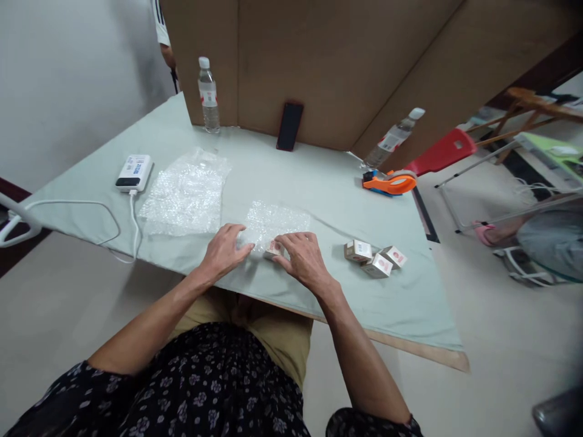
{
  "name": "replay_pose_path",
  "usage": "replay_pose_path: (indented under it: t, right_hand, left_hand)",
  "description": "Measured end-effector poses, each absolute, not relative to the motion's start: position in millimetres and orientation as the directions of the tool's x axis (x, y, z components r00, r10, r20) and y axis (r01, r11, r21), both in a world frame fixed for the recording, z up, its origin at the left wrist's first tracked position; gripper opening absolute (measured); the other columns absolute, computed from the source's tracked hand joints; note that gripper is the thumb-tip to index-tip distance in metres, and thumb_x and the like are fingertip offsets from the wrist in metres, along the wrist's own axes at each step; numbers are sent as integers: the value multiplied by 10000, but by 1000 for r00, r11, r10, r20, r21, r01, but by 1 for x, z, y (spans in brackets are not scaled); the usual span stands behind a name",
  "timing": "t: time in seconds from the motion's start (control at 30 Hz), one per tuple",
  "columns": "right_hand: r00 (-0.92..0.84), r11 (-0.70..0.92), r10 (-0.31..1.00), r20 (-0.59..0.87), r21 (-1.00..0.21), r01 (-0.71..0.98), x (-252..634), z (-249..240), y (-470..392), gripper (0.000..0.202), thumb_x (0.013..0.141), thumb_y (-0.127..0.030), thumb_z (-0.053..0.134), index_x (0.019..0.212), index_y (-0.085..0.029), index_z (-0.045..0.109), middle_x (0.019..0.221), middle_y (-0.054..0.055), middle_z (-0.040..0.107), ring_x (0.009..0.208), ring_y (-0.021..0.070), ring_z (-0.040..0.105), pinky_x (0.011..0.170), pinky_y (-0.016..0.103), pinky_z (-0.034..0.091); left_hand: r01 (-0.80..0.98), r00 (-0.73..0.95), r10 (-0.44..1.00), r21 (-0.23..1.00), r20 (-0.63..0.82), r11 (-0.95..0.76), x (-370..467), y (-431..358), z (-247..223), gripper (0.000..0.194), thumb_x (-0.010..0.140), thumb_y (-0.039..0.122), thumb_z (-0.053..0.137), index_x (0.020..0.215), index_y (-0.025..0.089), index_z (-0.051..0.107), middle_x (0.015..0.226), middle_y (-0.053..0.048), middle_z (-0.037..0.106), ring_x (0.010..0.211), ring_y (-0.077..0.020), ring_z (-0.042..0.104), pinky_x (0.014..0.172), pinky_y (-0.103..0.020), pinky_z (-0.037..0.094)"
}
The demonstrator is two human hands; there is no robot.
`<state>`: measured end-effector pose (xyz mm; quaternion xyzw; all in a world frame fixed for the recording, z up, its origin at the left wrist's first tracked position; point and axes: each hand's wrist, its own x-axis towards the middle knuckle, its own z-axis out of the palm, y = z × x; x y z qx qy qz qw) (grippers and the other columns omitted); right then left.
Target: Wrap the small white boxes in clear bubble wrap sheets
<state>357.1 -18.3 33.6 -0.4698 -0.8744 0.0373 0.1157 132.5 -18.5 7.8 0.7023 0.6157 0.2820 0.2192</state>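
One small box [272, 249] at centre of frame, just below middle height, at the near edge of a small bubble wrap sheet [279, 216]. Right hand [304, 258]: thumb and fingers curled close on the box, covering its right end; firmness of grip cannot be told. Left hand [224, 252]: thumb and forefinger parted, gap visible, at the sheet's left edge; contact with the film unclear. Sheet's near part hidden by the right hand; print on the box too small to read.

Right of the hands, well apart: three more boxes [378, 266], clustered. Left of the hands: larger bubble wrap [189, 194], number of layers indistinct; beside it, one white power bank [135, 173] with cable [133, 224].

Beyond: one phone [289, 126] leaning on a cardboard screen [319, 60], which blocks the view behind. Two bottles: left bottle [209, 100] upright, right bottle [392, 142] slanted in view, its base partly behind an orange tape dispenser [396, 182]. Upper left: one sleeve [161, 27] of another person, remainder cut off.
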Motion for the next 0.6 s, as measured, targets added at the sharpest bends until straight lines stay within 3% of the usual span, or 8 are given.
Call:
replay_pose_path:
  t: [0.1,0.23,0.47,0.6]
  right_hand:
    - [-523,556,828,201,-180,811,359,32,-21,284,898,-423,660,1098,-225,619,1161,108,683,1039,293,578,907,442,356]
    - [-558,602,786,265,-125,789,359,32,-25,242,908,-372,650,1113,-244,641,1366,125,576,1179,312,529,957,463,366]
    - [-559,602,784,270,-110,791,360,23,-22,219,911,-303,640,1120,-241,663,1380,149,562,1268,338,479,995,504,370]
    - [-556,606,779,290,-122,786,360,18,-22,223,923,-339,625,1116,-234,665,1380,143,565,1270,325,479,998,495,380]
  left_hand:
    - [800,45,996,594,75,-81,124,-35,3,416,852,363,609,1217,164,588,1213,-141,635,1002,-248,642,925,-374,493]
    - [866,3,1000,500,-27,11,126,-32,5,448,874,410,578,1247,160,570,1109,-142,679,1009,-275,648,893,-376,483]
    - [861,-33,979,491,-201,130,136,-4,13,443,827,461,606,1142,151,591,935,-146,714,923,-308,668,777,-356,461]
    - [855,-85,978,490,-191,170,135,7,8,370,763,490,648,968,182,631,877,-112,720,837,-272,664,676,-310,437]
